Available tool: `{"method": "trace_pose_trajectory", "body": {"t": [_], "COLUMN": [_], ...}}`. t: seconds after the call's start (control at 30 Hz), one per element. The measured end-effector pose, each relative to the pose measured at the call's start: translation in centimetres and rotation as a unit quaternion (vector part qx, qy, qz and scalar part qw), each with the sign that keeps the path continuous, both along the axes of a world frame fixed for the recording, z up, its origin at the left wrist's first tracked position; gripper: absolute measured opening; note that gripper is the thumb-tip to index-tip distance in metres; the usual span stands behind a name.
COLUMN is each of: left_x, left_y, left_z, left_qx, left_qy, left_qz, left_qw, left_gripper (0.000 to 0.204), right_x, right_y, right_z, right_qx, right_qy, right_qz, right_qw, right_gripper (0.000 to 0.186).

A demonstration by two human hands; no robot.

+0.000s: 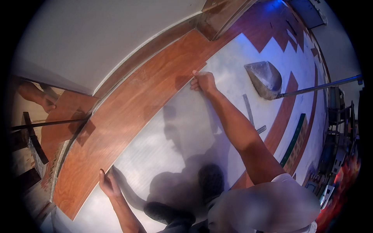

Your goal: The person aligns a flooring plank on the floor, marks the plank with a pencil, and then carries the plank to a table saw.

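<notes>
A long reddish-brown wood-look floor plank [128, 120] lies along the wall on the left, over a pale underlay sheet [155, 143]. My left hand [110, 185] is closed at the near part of its right edge, thumb on top and the other fingers partly hidden. Farther up the same edge, my right hand [204, 81] has its fingers curled in and its thumb and forefinger at the plank. Past the wall's end at far left, another person's hand [47, 105] hangs over more brown planks [66, 108].
A long-handled dustpan [268, 79] stands on the underlay at right. Near it are a thin grey metal strip [248, 108], a loose plank [283, 112] and a green bar [295, 136]. Laid planks [264, 23] cover the far floor. Clutter lines the right side. My dark shoes [211, 180] are below.
</notes>
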State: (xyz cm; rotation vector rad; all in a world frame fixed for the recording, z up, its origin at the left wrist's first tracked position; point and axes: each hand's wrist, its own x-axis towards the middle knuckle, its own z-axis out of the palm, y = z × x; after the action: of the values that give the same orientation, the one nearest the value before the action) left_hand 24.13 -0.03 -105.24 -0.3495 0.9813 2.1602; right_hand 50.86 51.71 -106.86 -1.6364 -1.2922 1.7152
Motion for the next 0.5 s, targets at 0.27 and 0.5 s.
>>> {"method": "trace_pose_trajectory", "body": {"t": [0.27,0.5], "left_x": [0.0,-0.6], "left_y": [0.6,-0.9], "left_z": [-1.7,-0.9], "left_qx": [0.03,-0.038], "left_qy": [-0.037,-0.095], "left_qz": [0.033,-0.025], "left_qw": [0.998,0.994], "left_gripper": [0.047,0.029], "right_x": [1.1,-0.8], "right_y": [2.3,1.3], "right_z": [-2.2,0.1], "right_qx": [-0.017,-0.02], "right_qy": [-0.04,-0.13], "right_qz": [0.051,0.054], "right_qw": [0.998,0.99], "right_gripper": [0.038,0.039]}}
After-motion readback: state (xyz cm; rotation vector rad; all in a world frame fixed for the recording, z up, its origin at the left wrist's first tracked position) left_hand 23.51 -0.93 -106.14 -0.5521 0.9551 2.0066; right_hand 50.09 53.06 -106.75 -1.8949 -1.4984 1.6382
